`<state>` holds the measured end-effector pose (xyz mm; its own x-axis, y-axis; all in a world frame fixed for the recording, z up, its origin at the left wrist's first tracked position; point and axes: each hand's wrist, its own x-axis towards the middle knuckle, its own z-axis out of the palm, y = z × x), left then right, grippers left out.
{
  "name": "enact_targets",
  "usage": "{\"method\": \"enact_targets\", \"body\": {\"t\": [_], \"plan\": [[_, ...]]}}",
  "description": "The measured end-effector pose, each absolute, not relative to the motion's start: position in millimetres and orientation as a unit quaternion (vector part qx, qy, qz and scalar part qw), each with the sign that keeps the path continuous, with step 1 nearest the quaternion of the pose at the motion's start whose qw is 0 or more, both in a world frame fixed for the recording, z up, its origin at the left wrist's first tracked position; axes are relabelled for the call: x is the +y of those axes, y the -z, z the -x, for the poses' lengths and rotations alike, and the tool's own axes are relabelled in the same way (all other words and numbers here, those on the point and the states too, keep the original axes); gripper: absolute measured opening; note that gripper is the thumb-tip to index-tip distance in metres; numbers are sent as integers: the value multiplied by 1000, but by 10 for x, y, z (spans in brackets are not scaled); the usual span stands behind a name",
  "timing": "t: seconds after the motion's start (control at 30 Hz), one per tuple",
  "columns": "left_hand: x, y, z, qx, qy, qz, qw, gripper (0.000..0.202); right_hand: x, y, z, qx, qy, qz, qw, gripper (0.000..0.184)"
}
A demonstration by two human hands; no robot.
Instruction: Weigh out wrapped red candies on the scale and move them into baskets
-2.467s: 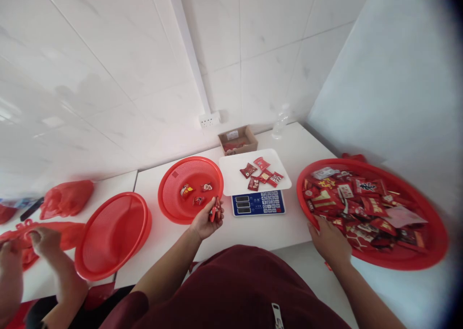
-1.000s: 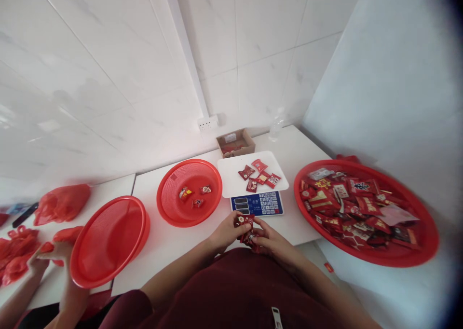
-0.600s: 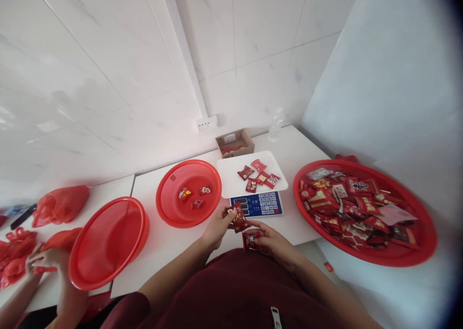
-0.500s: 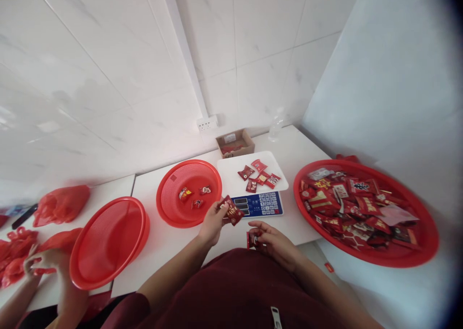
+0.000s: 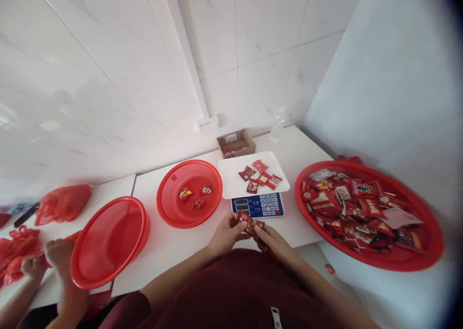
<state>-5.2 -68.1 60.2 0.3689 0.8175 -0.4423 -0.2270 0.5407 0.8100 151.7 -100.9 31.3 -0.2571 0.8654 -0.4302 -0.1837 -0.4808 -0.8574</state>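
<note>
Left hand (image 5: 223, 236): thumb and fingers closed on a dark-red packet (image 5: 249, 224), pinched at one end. Right hand (image 5: 278, 244): fingers also closed on it, at the other end. More red wrapping shows under the right fingers; cannot tell how many packets are in the grip. Packet location: between the two hands, in front of the maroon garment (image 5: 224, 290), just on the near side of the scale (image 5: 257, 205).

Scale sits on the white bench (image 5: 162, 252), keypad and displays facing the wearer; display reading too small to make out. Its white tray (image 5: 231, 177) carries five small red packets (image 5: 274, 181), grouped toward the right side, some touching.

Left of scale: round red basket (image 5: 167, 198), three small packets (image 5: 197, 204) on its floor. Further left: second red basket (image 5: 108, 283), tilted. Right: large red basket (image 5: 442, 242), well filled with mixed packets (image 5: 369, 211), mostly red.

Behind the scale: open cardboard box (image 5: 248, 138) with red contents, and a clear bottle (image 5: 278, 126) near the wall.

Far left: another person's two hands (image 5: 60, 254) beside red mesh bags (image 5: 18, 244); a red bundle (image 5: 63, 203) lies behind them.
</note>
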Motion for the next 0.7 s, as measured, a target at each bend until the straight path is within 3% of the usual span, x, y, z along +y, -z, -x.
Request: {"method": "enact_targets", "body": {"t": [0.2, 0.57, 0.7], "plan": [[-682, -605, 190, 443, -169, -468, 746, 47, -1000, -458, -1555, -458, -710, 418, 334, 46], [-637, -587, 116, 442, -144, -497, 733, 54, -989, -489, -1584, -435, -703, 445, 343, 49], [-613, -551, 151, 441, -119, -542, 705, 50, -1011, -477, -1723, -426, -656, 526, 334, 47]]}}
